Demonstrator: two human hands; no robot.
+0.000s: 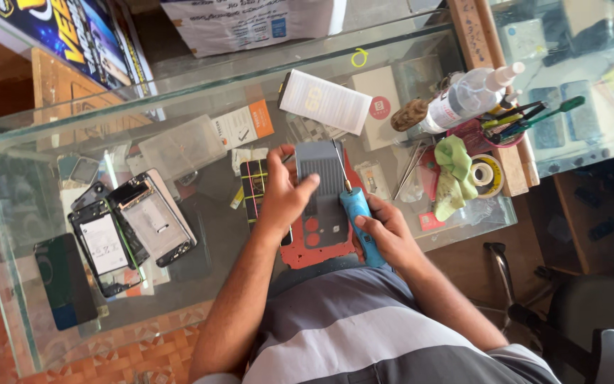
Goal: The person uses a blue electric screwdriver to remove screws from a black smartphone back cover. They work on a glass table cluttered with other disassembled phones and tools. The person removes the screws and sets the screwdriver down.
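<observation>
My left hand (pixel 283 190) grips a grey phone (pixel 319 169) with its back cover off, holding it flat over a red work mat (pixel 315 245) on the glass counter. My right hand (pixel 386 232) is wrapped around a blue-handled screwdriver (pixel 359 215). Its thin metal shaft (pixel 341 165) runs up along the phone's right edge, the tip close to the phone's top corner. A dark panel with yellow and pink lines (pixel 254 183) lies just left of my left hand.
Several opened phones (pixel 131 227) lie on the left of the glass counter (pixel 51 142). At the right are a spray bottle (pixel 463 96), a holder of tools (pixel 520 119), a green cloth (pixel 455 174), a tape roll (pixel 488 174) and white boxes (pixel 325 99). A chair (pixel 591 320) stands at lower right.
</observation>
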